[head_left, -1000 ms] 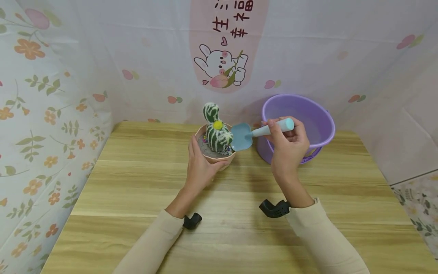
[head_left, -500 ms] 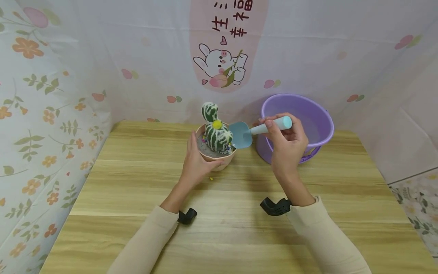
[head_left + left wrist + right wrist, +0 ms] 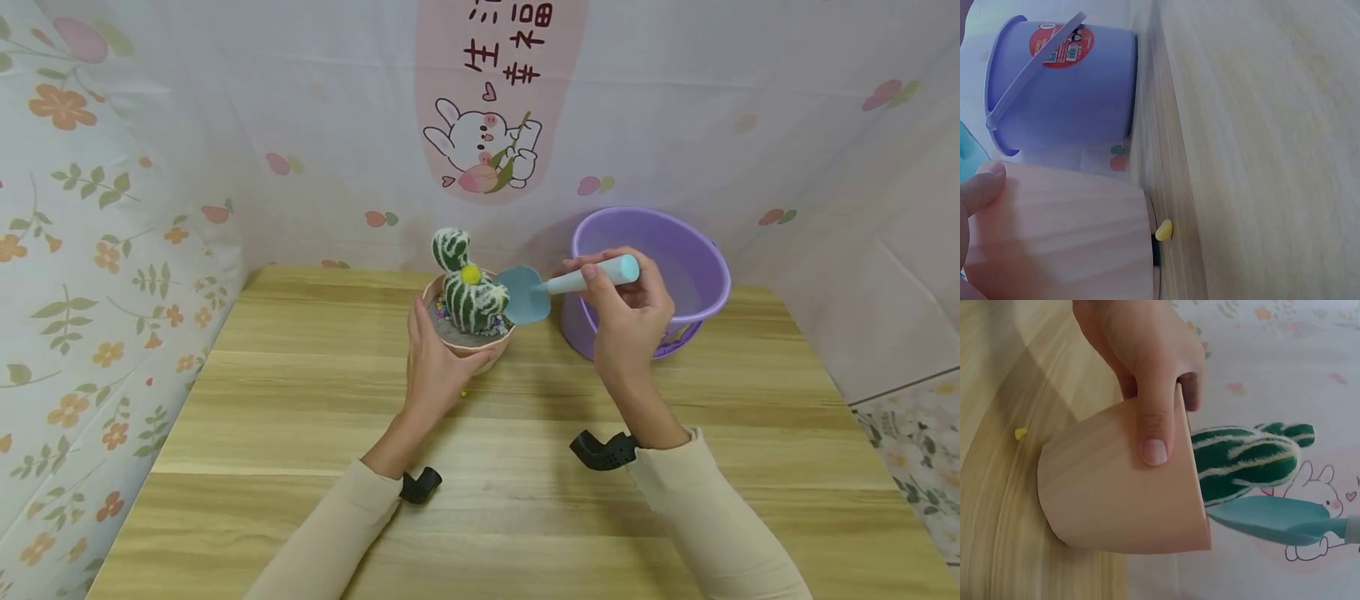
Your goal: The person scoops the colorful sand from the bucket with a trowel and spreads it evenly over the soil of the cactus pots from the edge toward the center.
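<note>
My left hand (image 3: 433,367) grips a peach flowerpot (image 3: 1097,494) by its side, thumb on the outer wall and fingers over the rim. A green felt-like cactus (image 3: 468,305) with white stripes and a yellow pompom stands in it, in grey soil with coloured pebbles (image 3: 441,308) about its base. With its fingertips my right hand (image 3: 633,325) pinches the pale blue handle of a small trowel (image 3: 527,297). In the right wrist view the blade's tip dips just inside the pot rim beside the cactus. The head view shows the cactus leaning left.
A purple bucket (image 3: 576,329) stands behind the right hand, at the back of the wooden table (image 3: 510,517). One small yellow pebble (image 3: 1164,230) lies on the wood near the pot's base. A printed cloth (image 3: 337,125) hangs behind and at the sides.
Over the last half second the pot and cactus have tipped slightly to the left with the left hand. The trowel and right hand have barely moved. The yellow pebble on the table came into view earlier.
</note>
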Demonstrator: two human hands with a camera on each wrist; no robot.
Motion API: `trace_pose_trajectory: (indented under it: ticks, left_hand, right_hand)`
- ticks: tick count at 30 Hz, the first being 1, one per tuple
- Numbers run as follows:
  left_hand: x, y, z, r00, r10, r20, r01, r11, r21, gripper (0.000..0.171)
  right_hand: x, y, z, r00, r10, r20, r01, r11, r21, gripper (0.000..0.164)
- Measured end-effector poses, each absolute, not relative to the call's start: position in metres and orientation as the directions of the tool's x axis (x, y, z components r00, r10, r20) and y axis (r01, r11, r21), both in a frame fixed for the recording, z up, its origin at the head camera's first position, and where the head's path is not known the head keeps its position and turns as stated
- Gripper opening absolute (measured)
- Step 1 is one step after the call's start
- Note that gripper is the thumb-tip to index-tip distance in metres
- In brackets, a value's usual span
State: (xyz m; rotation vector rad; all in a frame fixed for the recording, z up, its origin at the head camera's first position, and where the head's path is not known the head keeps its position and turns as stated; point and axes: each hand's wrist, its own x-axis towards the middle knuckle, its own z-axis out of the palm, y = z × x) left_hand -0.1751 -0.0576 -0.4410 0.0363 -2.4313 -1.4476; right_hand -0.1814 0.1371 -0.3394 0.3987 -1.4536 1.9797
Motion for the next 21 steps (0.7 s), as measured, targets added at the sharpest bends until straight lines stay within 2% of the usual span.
trace_pose_trajectory:
  ticks: [4,11,21]
  left_hand:
    - [-0.175,-0.057,-0.442,-0.951,-0.181,0.250,0.137,0.480,0.867,0.132]
    - [-0.175,-0.057,-0.442,-0.945,-0.212,0.248,0.118,0.487,0.865,0.132]
    - [-0.176,-0.059,-0.442,-0.936,-0.254,0.245,0.090,0.500,0.861,0.134]
  right_hand:
    - [-0.186,0.141,-0.337,-0.752,0.371,0.546,-0.638,-0.199,-0.744,0.022]
    - [-0.194,0.162,-0.318,-0.780,0.472,0.411,-0.596,-0.358,-0.719,0.031]
    - [-0.215,0.205,-0.293,-0.743,0.577,0.338,-0.596,-0.340,-0.727,0.037]
